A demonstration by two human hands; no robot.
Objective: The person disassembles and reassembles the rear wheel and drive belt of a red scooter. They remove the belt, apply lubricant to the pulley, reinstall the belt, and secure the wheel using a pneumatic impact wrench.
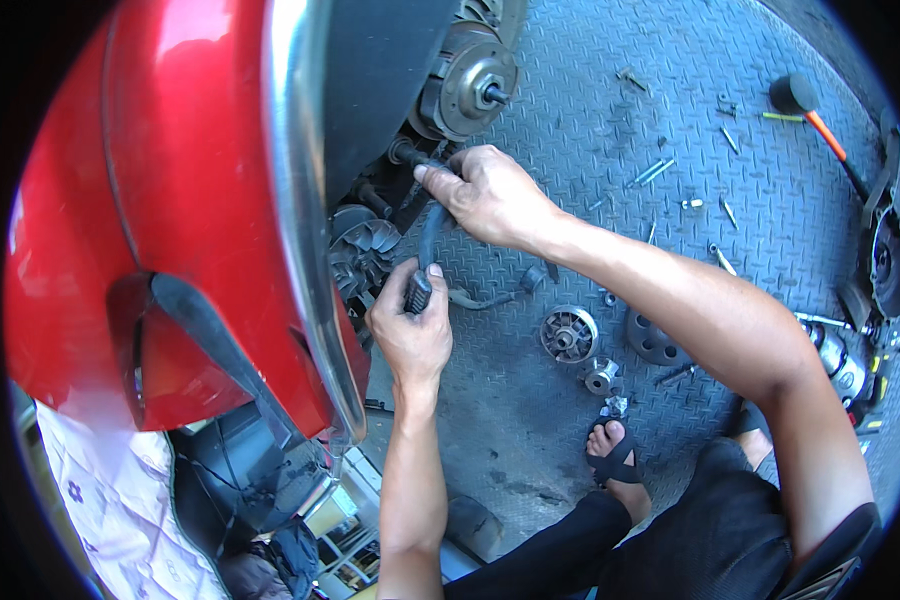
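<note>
A black toothed drive belt (433,236) runs between both hands beside the opened transmission of a red scooter (217,187). Its lower end is pinched by my left hand (412,330), with the teeth showing between thumb and fingers. Higher up, my right hand (495,196) grips the belt, thumb on top, close to a protruding metal shaft (407,152). Whether the belt touches that shaft, I cannot tell. Above is the round metal clutch assembly (474,84) with its threaded shaft end. A finned fan wheel (367,234) sits left of the belt, partly hidden under the bodywork.
On the treadplate floor (487,397) lie a round metal pulley part (568,335), a smaller metal part (600,375), a perforated disc (649,339) and several loose bolts. A rubber mallet (795,94), a casing cover (892,240) and a power tool (840,367) lie rightward.
</note>
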